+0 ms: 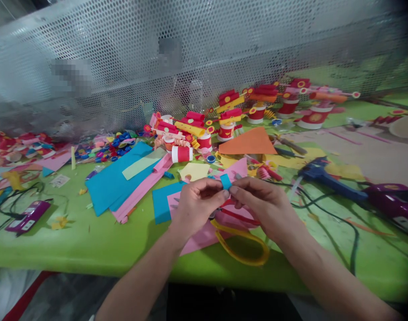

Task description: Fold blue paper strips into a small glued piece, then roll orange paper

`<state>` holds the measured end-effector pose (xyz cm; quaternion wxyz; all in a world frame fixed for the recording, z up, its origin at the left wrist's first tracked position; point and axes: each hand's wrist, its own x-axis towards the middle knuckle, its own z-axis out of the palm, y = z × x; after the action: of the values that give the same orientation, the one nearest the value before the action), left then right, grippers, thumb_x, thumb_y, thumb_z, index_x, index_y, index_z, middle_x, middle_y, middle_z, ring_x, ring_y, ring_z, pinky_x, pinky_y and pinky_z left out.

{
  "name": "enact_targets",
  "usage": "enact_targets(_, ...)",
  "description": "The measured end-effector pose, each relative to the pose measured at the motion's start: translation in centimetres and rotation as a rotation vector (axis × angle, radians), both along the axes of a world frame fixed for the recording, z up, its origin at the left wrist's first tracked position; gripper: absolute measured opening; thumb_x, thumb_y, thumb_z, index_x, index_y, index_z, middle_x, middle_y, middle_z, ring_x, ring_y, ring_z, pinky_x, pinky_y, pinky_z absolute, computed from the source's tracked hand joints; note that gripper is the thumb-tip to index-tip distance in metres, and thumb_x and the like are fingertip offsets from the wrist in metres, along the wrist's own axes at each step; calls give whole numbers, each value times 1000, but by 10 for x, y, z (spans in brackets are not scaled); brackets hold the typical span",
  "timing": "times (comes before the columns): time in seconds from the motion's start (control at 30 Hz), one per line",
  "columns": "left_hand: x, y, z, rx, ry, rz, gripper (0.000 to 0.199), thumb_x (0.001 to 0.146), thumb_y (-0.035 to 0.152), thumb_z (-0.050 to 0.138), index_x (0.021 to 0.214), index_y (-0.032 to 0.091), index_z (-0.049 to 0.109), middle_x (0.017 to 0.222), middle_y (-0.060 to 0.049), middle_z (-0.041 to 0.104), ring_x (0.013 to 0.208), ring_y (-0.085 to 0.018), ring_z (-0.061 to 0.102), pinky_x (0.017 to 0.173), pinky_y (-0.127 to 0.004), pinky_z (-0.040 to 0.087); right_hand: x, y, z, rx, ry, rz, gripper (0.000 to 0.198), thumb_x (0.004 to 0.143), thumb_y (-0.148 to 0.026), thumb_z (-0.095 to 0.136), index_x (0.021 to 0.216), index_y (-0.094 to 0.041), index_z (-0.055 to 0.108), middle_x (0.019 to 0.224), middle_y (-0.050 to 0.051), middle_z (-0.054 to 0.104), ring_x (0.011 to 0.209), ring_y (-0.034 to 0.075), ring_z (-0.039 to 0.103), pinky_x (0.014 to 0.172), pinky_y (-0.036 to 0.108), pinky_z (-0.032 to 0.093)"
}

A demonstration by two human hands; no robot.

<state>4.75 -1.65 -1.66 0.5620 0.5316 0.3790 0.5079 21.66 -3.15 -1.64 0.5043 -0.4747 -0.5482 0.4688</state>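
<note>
Between the fingertips of both hands is a small blue paper strip (226, 181), which looks curled. My left hand (200, 203) pinches its lower left side, and my right hand (257, 198) pinches it from the right. The two thumbs almost meet below it. Under the hands lie scissors (246, 249) with a yellow and a red handle loop; their blades are mostly hidden. Pink paper (199, 238) and a blue paper sheet (160, 205) are spread on the green table beneath.
Blue sheets (107, 185) and a pink strip (140, 191) lie to the left. Paper-cup figures (227, 129) stand at the back before a perforated metal screen (190, 58). A blue-nosed glue gun (337, 183) with its cable lies right. A purple power strip (30, 216) sits far left.
</note>
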Motion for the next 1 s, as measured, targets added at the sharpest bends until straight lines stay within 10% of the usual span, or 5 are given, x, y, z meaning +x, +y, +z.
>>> enact_targets(0.63, -4, 4, 5, -237, -249, -161, 22, 88, 37, 68, 83, 17, 74, 78, -3, 70, 72, -16, 68, 77, -32, 57, 0, -1, 2, 5, -60, 16, 24, 85, -44, 75, 78, -20, 71, 67, 0, 64, 62, 13, 53, 57, 25, 41)
enact_targets(1.0, -8, 9, 1, -449, -316, -200, 22, 73, 30, 84, 83, 16, 70, 73, -1, 66, 69, -13, 65, 76, -31, 59, -6, -5, 4, 110, -210, -30, 21, 88, -42, 70, 82, -21, 73, 72, 2, 68, 61, 15, 56, 54, 26, 44)
